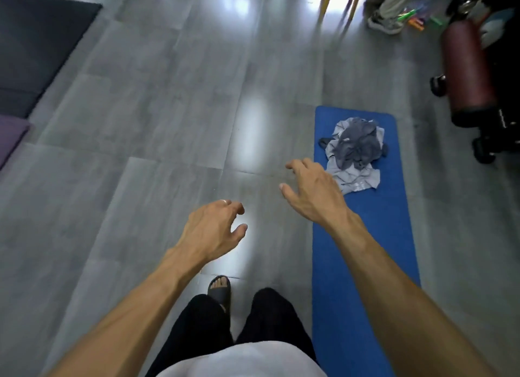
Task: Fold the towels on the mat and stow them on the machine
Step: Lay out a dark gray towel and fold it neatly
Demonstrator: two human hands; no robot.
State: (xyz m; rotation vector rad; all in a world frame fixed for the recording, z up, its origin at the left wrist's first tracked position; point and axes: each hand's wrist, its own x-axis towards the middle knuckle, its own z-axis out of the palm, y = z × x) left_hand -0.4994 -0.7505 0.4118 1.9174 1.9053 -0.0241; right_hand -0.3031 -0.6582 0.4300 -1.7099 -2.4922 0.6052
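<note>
dark rug (36,47) at far left on the grey floor (157,117); the left hand (213,230) hangs over bare floor, its grip loosely curled and holding nothing; the right hand (315,190), grip spread wide and empty, hovers at the blue mat (363,264)'s left edge; the crumpled towels (354,151) lie just ahead and right of it, on the mat's far half, so the right hand is nearer; the mat's long axis runs away from the person; the machine (470,75), probably the maroon-padded one, stands far right.

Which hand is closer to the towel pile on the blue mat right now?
Right. The right hand hovers at the mat's near-left edge, just beside the towel pile. The left hand hangs over bare floor, well off to the pile's left.
</note>
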